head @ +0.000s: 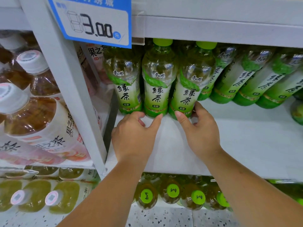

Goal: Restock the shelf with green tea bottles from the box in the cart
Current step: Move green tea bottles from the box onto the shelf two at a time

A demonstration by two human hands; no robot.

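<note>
You have both hands on the shelf (237,136), reaching toward its back left corner, where three green tea bottles stand side by side just beside the white post (65,82). Each of the three is upright, long axis vertical, green cap up and base on the shelf, with the label turned out toward you (the lean you see at the edges comes from the wide lens). Your left hand (132,135) is at the foot of the middle bottle (157,82): the thumb (159,117) lies against the right side of its base and the curled fingers (140,117) sit at its left side, so the hand pinches the base loosely between them. Your right hand (200,131) grips the foot of the right bottle (188,90), thumb (179,116) on the left of the base and fingers (196,108) wrapped round its right side. The left bottle (126,84) stands untouched, close against the middle one. To the right, a row (234,79) of the same bottles runs along the back edge, also upright with labels forward. A blue-edged price tag (91,22) reading 3.00 hangs from the shelf above, over the left bottle. Left of the post are white-capped bottles (37,115) of brown tea. Under the front edge, on the level below, more green caps (173,190) show from above.
</note>
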